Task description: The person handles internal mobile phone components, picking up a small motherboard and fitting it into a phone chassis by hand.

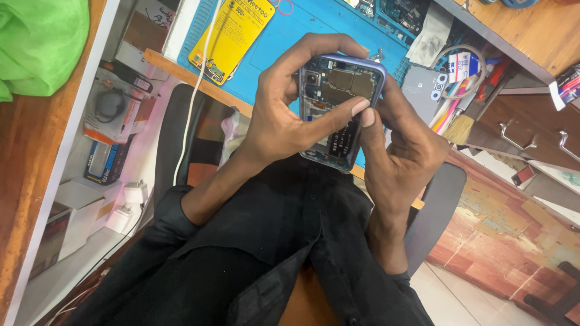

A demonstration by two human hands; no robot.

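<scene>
left hand (279, 118) grasps the opened phone (338, 99), fingers curled over its top | right hand (402, 157) grips its right side, thumb pressing the exposed boards | phone held above the blue mat (290, 36) at the worktop's near edge | yellow battery (232, 36) lies on the mat's left

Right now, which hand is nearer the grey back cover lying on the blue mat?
Right. The right hand grips the opened phone just beside the back cover; the left hand holds the phone's far side.

An opened phone (339, 108), back cover off, bluish frame, circuitry and camera modules exposed, held upright.
</scene>
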